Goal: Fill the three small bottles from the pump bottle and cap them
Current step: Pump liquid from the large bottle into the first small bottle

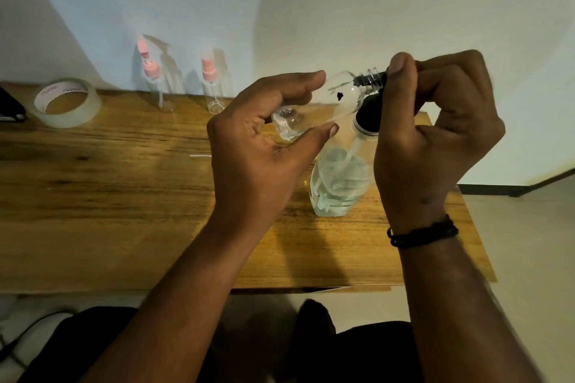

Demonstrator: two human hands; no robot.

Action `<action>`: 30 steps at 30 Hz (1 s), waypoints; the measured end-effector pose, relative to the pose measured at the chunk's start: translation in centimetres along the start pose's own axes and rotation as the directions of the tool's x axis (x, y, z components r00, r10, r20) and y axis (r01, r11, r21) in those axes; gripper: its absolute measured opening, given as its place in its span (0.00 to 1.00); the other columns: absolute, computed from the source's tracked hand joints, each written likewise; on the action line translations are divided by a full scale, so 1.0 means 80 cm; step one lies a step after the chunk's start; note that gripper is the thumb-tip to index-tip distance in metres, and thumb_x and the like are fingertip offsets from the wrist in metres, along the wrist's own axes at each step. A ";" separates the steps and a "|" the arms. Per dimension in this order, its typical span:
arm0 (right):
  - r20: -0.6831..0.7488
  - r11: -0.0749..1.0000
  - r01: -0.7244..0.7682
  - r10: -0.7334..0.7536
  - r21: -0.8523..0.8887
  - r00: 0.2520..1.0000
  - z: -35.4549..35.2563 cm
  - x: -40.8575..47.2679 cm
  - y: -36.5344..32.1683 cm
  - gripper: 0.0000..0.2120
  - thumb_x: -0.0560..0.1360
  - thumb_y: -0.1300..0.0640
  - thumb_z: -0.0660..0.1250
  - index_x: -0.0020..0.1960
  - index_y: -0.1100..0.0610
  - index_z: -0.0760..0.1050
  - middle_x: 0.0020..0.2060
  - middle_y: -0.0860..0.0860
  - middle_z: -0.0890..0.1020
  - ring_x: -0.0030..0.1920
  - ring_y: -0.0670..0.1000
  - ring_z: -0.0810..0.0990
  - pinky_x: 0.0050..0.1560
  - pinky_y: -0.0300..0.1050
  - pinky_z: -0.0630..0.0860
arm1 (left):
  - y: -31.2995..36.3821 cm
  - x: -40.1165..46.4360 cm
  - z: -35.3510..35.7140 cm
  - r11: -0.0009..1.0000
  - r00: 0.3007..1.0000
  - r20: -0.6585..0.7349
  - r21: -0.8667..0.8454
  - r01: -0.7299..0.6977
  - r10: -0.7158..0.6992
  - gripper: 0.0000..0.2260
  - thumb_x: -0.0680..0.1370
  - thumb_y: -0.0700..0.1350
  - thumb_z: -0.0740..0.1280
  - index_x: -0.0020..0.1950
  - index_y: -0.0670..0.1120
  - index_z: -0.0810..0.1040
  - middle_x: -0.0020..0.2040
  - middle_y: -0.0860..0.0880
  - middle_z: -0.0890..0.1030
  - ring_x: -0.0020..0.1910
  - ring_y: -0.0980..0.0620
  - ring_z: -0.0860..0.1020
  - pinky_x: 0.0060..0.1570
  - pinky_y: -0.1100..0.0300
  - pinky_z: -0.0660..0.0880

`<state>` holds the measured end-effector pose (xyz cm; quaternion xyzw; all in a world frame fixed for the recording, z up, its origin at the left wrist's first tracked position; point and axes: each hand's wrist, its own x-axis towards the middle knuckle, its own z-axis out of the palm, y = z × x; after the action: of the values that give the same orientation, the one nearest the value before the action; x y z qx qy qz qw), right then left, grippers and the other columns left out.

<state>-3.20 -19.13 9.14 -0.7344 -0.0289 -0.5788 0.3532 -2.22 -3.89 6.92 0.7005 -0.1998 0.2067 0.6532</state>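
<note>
My left hand (pixel 264 146) holds a small clear bottle (pixel 323 102) tilted on its side, its threaded open neck pointing right against the black pump nozzle. A little clear liquid sits at its low end. The pump bottle (pixel 339 183), clear with a black head, stands on the wooden table (pixel 109 196) below. My right hand (pixel 435 134) rests on top of the pump head, thumb by the small bottle's neck. Two other small clear bottles with pink spray caps (pixel 154 84) (pixel 214 87) stand at the back by the wall.
A roll of clear tape (pixel 67 102) lies at the back left, next to a dark object (pixel 9 106) at the left edge. A thin white strip (pixel 200 156) lies on the table. The table's right edge is near my right wrist.
</note>
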 end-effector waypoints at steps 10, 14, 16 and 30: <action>0.021 1.000 0.005 -0.005 -0.010 1.000 -0.001 0.006 -0.005 0.15 0.80 0.66 0.70 0.34 0.63 0.78 0.33 0.53 0.76 0.35 0.50 0.75 0.39 0.35 0.68 | 0.002 0.001 -0.002 1.000 1.000 0.000 0.003 -0.002 0.002 0.21 0.72 0.37 0.81 0.64 0.40 0.82 0.60 0.46 0.85 0.59 0.50 0.85 0.58 0.49 0.83; 0.024 1.000 0.013 -0.012 -0.025 1.000 -0.004 0.008 -0.003 0.15 0.79 0.66 0.69 0.33 0.64 0.77 0.36 0.56 0.80 0.37 0.52 0.78 0.40 0.39 0.71 | 0.003 0.001 -0.001 1.000 1.000 0.008 0.012 -0.015 0.015 0.22 0.73 0.37 0.81 0.65 0.39 0.82 0.60 0.46 0.85 0.59 0.51 0.85 0.58 0.51 0.83; 0.029 0.999 0.021 -0.020 -0.029 0.999 -0.004 0.008 -0.002 0.15 0.79 0.67 0.69 0.33 0.63 0.77 0.38 0.53 0.80 0.38 0.56 0.79 0.40 0.47 0.73 | 0.002 0.000 -0.001 1.000 1.000 0.009 0.018 -0.018 0.018 0.22 0.73 0.37 0.81 0.65 0.39 0.82 0.60 0.46 0.85 0.60 0.51 0.85 0.58 0.51 0.83; -0.002 0.999 -0.036 0.036 0.020 0.999 0.002 0.000 0.001 0.15 0.79 0.68 0.69 0.33 0.63 0.77 0.34 0.52 0.76 0.34 0.48 0.74 0.37 0.36 0.68 | 0.002 -0.001 -0.001 0.998 0.999 0.009 0.055 -0.035 0.035 0.22 0.73 0.37 0.81 0.65 0.38 0.82 0.60 0.46 0.85 0.59 0.51 0.85 0.58 0.53 0.83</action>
<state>-3.04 -19.13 9.08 -0.7306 -0.0210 -0.5727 0.3711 -2.36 -3.85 7.03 0.7153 -0.2089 0.2208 0.6292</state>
